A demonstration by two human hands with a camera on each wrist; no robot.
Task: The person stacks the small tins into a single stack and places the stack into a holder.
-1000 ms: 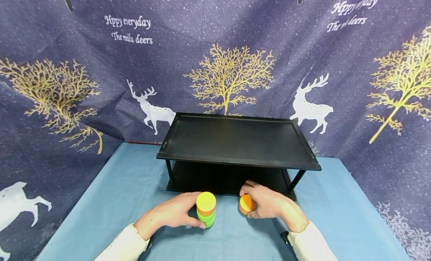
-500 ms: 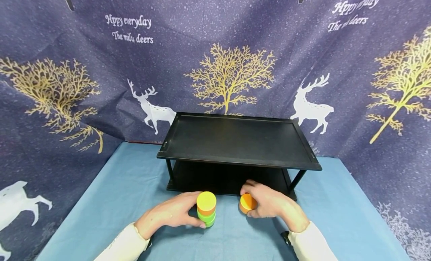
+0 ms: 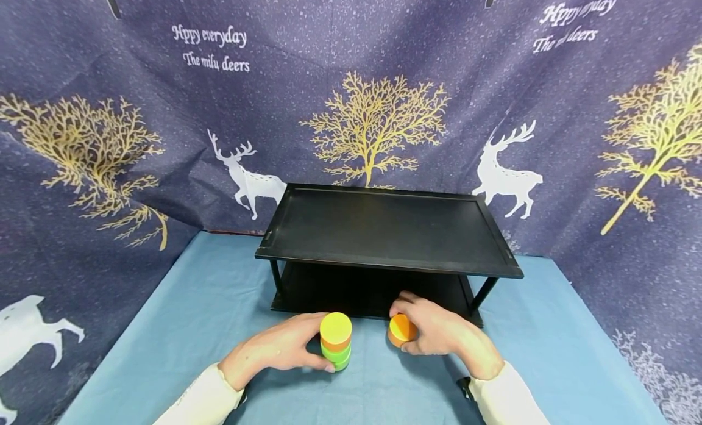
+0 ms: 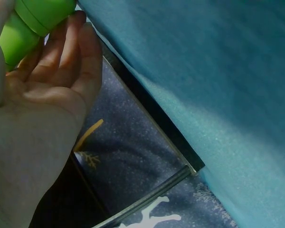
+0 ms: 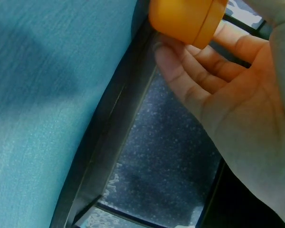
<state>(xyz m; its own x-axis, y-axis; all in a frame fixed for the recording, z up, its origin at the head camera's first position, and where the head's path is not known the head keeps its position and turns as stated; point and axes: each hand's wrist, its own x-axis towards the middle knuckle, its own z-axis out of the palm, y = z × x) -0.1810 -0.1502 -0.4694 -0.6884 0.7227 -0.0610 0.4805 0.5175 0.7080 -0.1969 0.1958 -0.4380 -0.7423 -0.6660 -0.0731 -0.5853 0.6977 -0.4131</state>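
Observation:
In the head view, my left hand [image 3: 290, 342] grips a round green container [image 3: 336, 355] from its left side, thumb in front. A piece with an orange side and yellow top [image 3: 336, 328] sits on the green one. The left wrist view shows a seam around the green container [image 4: 38, 19]. My right hand [image 3: 439, 327] holds a short orange round container [image 3: 402, 330] between thumb and fingers, right of the stack. A seam like a lid's edge runs around this orange container [image 5: 185, 21] in the right wrist view. Fingers partly hide both.
A black two-tier rack [image 3: 384, 230] stands just behind both hands, its lower shelf [image 3: 340, 288] in shadow. Blue cloth [image 3: 208, 315] covers the table. A dark printed curtain [image 3: 351, 35] with trees and deer hangs behind and at the sides.
My right hand has shifted the orange container very slightly left and toward the rack. The left hand and the stack stay where they were.

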